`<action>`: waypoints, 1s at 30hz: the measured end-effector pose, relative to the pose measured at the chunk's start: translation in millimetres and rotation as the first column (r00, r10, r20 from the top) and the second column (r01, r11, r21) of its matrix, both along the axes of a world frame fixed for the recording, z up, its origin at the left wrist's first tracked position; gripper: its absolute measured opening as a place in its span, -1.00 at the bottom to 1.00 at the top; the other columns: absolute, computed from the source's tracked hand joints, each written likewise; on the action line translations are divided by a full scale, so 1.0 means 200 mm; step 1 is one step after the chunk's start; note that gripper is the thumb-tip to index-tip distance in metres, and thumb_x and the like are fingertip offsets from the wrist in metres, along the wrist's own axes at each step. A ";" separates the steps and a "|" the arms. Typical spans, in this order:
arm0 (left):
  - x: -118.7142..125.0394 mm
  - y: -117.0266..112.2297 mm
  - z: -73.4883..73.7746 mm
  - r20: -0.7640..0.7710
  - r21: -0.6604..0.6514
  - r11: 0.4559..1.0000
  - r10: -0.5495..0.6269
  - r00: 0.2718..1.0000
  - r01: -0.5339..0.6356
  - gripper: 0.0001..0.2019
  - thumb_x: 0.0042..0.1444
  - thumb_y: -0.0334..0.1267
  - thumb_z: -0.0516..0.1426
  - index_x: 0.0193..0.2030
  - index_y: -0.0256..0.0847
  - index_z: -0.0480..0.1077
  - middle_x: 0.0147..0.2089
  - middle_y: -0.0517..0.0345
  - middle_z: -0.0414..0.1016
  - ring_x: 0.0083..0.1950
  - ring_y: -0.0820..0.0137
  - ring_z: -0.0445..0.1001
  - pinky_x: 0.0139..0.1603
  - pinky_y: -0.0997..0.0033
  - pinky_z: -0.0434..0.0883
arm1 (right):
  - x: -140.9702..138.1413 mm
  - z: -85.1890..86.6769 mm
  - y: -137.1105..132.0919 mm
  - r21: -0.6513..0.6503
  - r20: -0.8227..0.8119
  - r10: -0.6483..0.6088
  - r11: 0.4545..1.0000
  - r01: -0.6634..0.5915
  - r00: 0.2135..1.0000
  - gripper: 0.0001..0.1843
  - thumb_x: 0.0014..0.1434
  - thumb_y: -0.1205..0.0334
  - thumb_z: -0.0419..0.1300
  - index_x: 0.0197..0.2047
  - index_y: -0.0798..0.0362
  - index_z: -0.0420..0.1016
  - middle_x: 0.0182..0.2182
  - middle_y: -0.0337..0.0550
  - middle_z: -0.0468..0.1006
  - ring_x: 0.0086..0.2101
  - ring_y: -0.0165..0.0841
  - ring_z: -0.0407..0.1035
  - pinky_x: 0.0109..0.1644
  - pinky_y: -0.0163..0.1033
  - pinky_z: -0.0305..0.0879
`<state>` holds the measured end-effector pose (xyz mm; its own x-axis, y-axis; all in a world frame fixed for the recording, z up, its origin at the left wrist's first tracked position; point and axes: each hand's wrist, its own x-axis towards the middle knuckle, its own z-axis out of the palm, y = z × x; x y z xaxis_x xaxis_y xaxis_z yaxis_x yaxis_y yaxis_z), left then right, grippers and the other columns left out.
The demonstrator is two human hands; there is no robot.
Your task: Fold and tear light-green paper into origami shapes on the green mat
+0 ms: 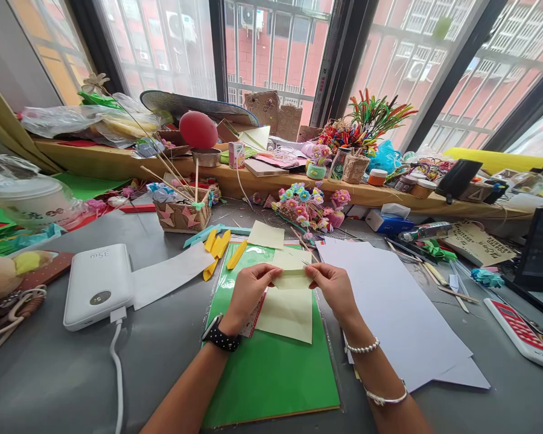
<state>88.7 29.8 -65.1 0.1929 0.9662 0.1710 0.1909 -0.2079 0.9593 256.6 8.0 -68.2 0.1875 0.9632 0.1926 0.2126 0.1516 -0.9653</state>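
Observation:
Between my two hands a small sheet of pale yellow paper [294, 280] is held up, with a crease or fold running across it. My left hand [256, 289] pinches its left end, and my right hand [332, 286] pinches the right end. Below lies a larger pale yellow sheet [289, 316] on a glossy green folder [271, 386]. One more pale yellow piece [266, 234] rests at the folder's top edge. Several folded yellow paper strips [216, 250] lie by the folder's upper left. A red patterned piece [254, 316] shows partly beneath my left wrist.
White paper sheets [389, 319] spread to the right. At left sits a white power bank [100, 286] with a cable. Behind are a cardboard basket [183, 214] with sticks and a bunch of craft flowers [303, 208]. A red calculator [522, 331] lies far right.

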 end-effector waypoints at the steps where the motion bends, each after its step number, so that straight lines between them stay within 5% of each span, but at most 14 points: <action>1: 0.00 0.00 0.00 -0.012 0.013 0.999 -0.033 0.999 0.034 -0.79 -0.06 -0.17 0.08 -0.45 -0.26 0.46 -0.43 0.14 0.48 -0.40 0.42 0.38 -0.38 0.52 0.33 | 0.00 0.00 0.00 0.007 0.022 -0.004 1.000 0.004 1.000 -0.79 -0.07 0.13 0.16 -0.53 0.10 0.49 -0.63 -0.22 0.42 -0.62 -0.46 0.27 -0.53 -0.36 0.26; 6: 0.02 0.00 -0.01 -0.124 0.066 0.985 -0.151 0.981 0.160 -0.85 -0.07 -0.22 0.10 -0.44 -0.23 0.46 -0.38 0.12 0.49 -0.34 0.39 0.39 -0.32 0.49 0.30 | 0.00 0.02 -0.01 0.037 0.095 0.087 0.995 -0.091 0.992 -0.82 -0.05 0.17 0.16 -0.53 0.08 0.49 -0.64 -0.23 0.43 -0.60 -0.44 0.28 -0.52 -0.36 0.25; 11: 0.01 0.00 0.00 -0.022 0.059 0.996 -0.071 0.997 0.072 -0.83 -0.08 -0.20 0.10 -0.47 -0.26 0.45 -0.37 0.10 0.41 -0.29 0.38 0.36 -0.32 0.49 0.29 | -0.01 0.02 -0.01 0.019 -0.038 0.156 0.988 -0.155 0.987 -0.72 -0.09 0.12 0.19 -0.30 0.09 0.46 -0.38 -0.14 0.50 -0.43 -0.38 0.37 -0.41 -0.31 0.33; 16: -0.02 0.01 0.00 0.088 -0.018 1.000 -0.013 0.996 0.014 -0.79 -0.10 -0.15 0.12 -0.43 -0.27 0.45 -0.34 0.11 0.39 -0.26 0.36 0.34 -0.27 0.45 0.27 | -0.06 0.02 -0.02 -0.099 0.080 0.378 0.924 -0.370 0.922 -0.75 -0.08 0.10 0.19 -0.41 0.13 0.47 -0.50 -0.13 0.52 -0.45 -0.36 0.41 -0.35 -0.28 0.32; 26: 0.00 0.01 -0.02 0.192 -0.126 0.960 -0.223 0.956 0.249 -0.78 -0.08 -0.18 0.12 -0.34 -0.29 0.39 -0.34 0.10 0.43 -0.32 0.39 0.38 -0.35 0.47 0.30 | -0.07 0.00 -0.02 0.042 0.052 0.185 0.981 -0.187 0.981 -0.75 0.01 0.10 0.10 -0.43 0.12 0.45 -0.52 -0.14 0.47 -0.46 -0.36 0.37 -0.38 -0.28 0.31; 30: 0.00 0.00 -0.02 0.232 -0.170 0.963 -0.169 0.958 0.211 -0.74 -0.10 -0.18 0.14 -0.29 -0.30 0.34 -0.38 0.12 0.44 -0.41 0.42 0.40 -0.47 0.51 0.30 | -0.06 0.01 -0.02 0.030 0.000 0.198 0.980 -0.198 0.980 -0.75 -0.02 0.11 0.13 -0.35 0.12 0.44 -0.43 -0.12 0.48 -0.41 -0.36 0.37 -0.37 -0.28 0.31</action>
<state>89.5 30.0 -68.3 0.3556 0.9336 0.0443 -0.0476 -0.0293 0.9984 243.9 4.6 -66.4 -0.0059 0.9752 0.2210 0.1723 0.2187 -0.9605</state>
